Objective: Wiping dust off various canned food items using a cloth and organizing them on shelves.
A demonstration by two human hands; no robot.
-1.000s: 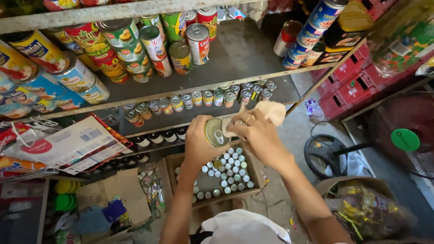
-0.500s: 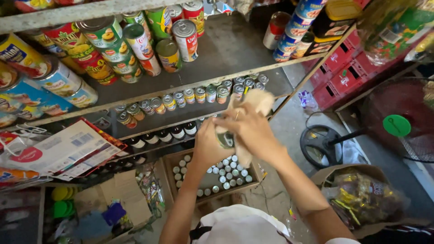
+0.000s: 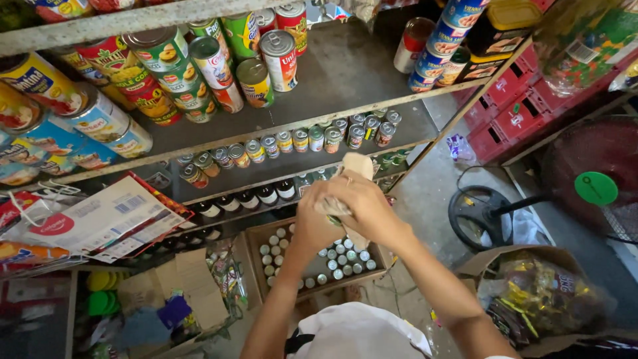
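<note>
Since a moment ago both hands have closed more tightly together, and the small tin can whose round top was showing between them is now almost fully covered by the beige cloth [image 3: 355, 166] and the fingers. It is held in the air in front of the middle shelf [image 3: 425, 123], above the open cardboard box [image 3: 256, 242] of small cans that stands on the floor. The left hand [image 3: 316, 223] wraps around it from below and the right hand [image 3: 362, 206] presses the cloth over it from above, so both grips are clamped together on the same bundle; the can itself I can hardly see now. I judge that a can of this size is stiff and not fragile, rather light, but its smooth metal side and lid can be slippery, more so with a loose cloth sliding on it. The safest hold seems to be around the side wall with the palm under the bottom, while the soft cloth only rubs the top. Other small cans [image 3: 292, 141] stand in a row on the shelf just behind the hands.
</note>
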